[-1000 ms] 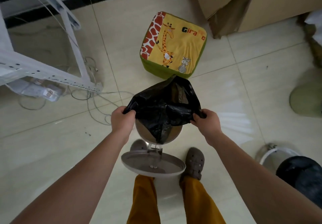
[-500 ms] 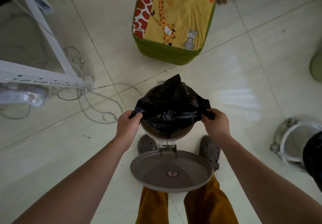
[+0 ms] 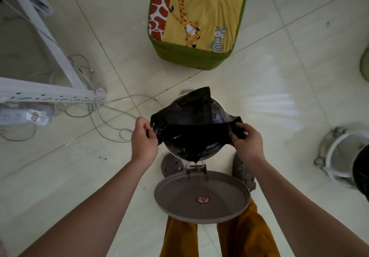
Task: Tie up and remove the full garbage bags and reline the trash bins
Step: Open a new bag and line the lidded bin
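A black garbage bag (image 3: 194, 129) hangs over the mouth of a small round trash bin (image 3: 209, 157), its lower end drooping inside. My left hand (image 3: 143, 139) pinches the bag's left edge and my right hand (image 3: 246, 143) pinches its right edge, stretching the mouth wide. The bin's grey-brown lid (image 3: 201, 198) stands open toward me. The bag hides most of the bin's rim.
A giraffe-print cushion stool (image 3: 196, 23) sits on the tiles beyond the bin. White shelf rails (image 3: 52, 95), a power strip (image 3: 26, 115) and loose cables (image 3: 111, 117) lie at left. A second white bin (image 3: 341, 157) and something black (image 3: 361, 171) are at the right edge.
The view has come closer to the bin. Both hands have spread the bag's mouth wider and lowered it over the bin opening.
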